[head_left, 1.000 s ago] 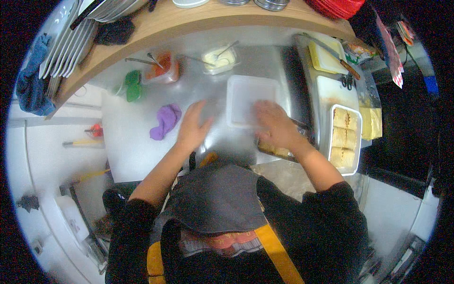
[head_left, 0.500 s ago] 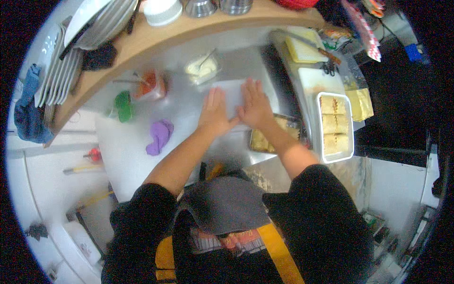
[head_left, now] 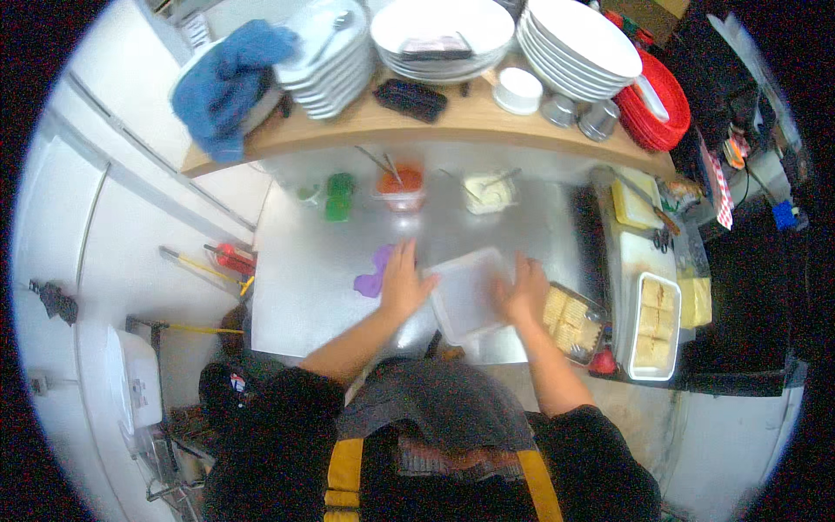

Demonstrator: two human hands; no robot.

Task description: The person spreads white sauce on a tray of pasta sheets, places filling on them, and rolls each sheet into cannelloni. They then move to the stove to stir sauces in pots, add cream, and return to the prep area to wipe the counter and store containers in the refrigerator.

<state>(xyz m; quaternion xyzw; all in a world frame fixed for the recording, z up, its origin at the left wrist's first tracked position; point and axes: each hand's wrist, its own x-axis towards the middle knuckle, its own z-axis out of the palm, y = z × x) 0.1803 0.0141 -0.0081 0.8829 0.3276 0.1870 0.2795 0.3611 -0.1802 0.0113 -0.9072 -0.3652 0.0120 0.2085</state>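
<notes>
A white, see-through rectangular plastic lid or shallow tray (head_left: 467, 300) lies slightly turned between my hands at the front of the steel counter. Against its left edge rests the thumb of my left hand (head_left: 403, 283), whose fingers stretch forward, apart. My right hand (head_left: 525, 291) is at the right edge with its fingers pointing forward; its thumb side is blurred by motion. Left of my left hand is a crumpled purple cloth (head_left: 372, 277). A tray of pale, ridged rolled food (head_left: 571, 317) sits just right of my right hand.
Behind stand a tub of orange-red sauce (head_left: 400, 187), a tub of creamy white food (head_left: 489, 193) and a green container (head_left: 340, 196). At right, a white container (head_left: 657, 326) holds more rolls beside cutting boards (head_left: 638, 200). Stacked plates (head_left: 574, 48) fill the wooden shelf (head_left: 348, 135) above.
My view has shifted, showing more of the shelf. My hands, earlier flat and close together on a white surface, are now farther apart, at the sides of the white plastic piece.
</notes>
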